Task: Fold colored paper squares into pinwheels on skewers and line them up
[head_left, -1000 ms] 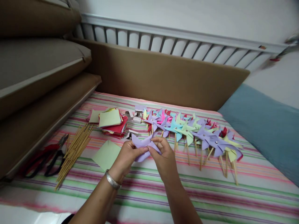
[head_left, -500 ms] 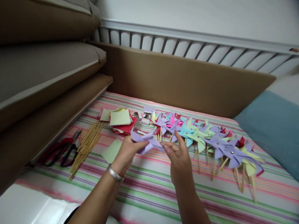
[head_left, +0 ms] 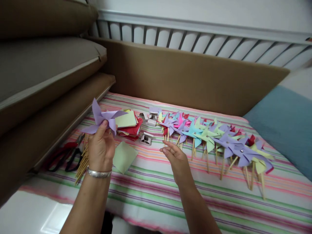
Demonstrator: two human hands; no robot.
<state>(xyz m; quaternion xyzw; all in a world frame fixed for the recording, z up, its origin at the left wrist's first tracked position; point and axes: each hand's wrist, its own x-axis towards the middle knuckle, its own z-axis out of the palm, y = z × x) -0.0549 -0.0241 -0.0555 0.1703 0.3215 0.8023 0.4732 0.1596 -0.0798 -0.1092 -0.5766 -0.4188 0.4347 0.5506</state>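
My left hand (head_left: 101,148) pinches a purple paper pinwheel head (head_left: 112,115), held up with its folded blades spread and no stick on it. My right hand (head_left: 176,159) hovers over the striped cloth, fingers loosely apart and nothing visible in them. Closest to it on the left is a small open white box (head_left: 146,138) with shiny metal bits inside. Beneath the left hand's side lies a light green paper square (head_left: 125,157) with cut corners. A stack of coloured paper squares (head_left: 129,126) sits behind it.
Finished pinwheels on sticks (head_left: 207,138) lie in a long row to the right. Scissors (head_left: 73,160) and a bundle of wooden sticks (head_left: 83,165) rest at left. Stacked padded panels (head_left: 48,68) border the left; a brown board (head_left: 182,81) stands behind.
My left hand has carried the purple pinwheel head up and to the left. My right hand has let go of it and moved slightly left, uncovering the small box.
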